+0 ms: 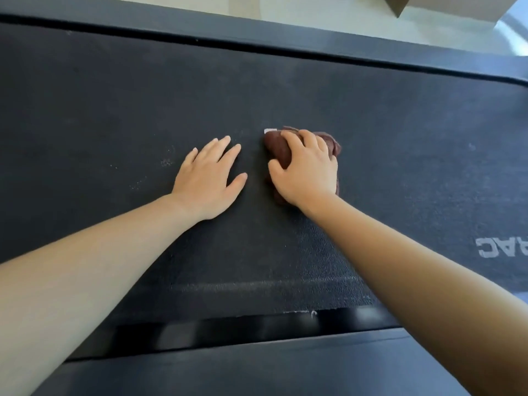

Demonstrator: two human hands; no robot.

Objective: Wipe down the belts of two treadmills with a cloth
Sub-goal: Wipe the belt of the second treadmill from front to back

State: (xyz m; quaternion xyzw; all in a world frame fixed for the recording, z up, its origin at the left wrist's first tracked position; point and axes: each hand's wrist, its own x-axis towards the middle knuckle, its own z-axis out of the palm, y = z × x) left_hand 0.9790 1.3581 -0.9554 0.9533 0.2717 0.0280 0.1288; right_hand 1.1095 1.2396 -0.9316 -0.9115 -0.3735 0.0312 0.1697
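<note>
1 belt [285, 90], 1 cloth [275, 148], 2 hands [210, 178] [307, 170]

The right grip [307, 170] covers most of the brown cloth [275, 148], so its underside is hidden. A white patch [270, 130] at its corner is too small to identify. The belt [114, 110] runs off both sides, and its grey lettering [501, 247] is cut by the right edge.

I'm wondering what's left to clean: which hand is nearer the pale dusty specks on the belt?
Left. The left hand lies flat on the belt just beside the specks; the right hand grips the brown cloth farther over, beyond the left hand.
</note>
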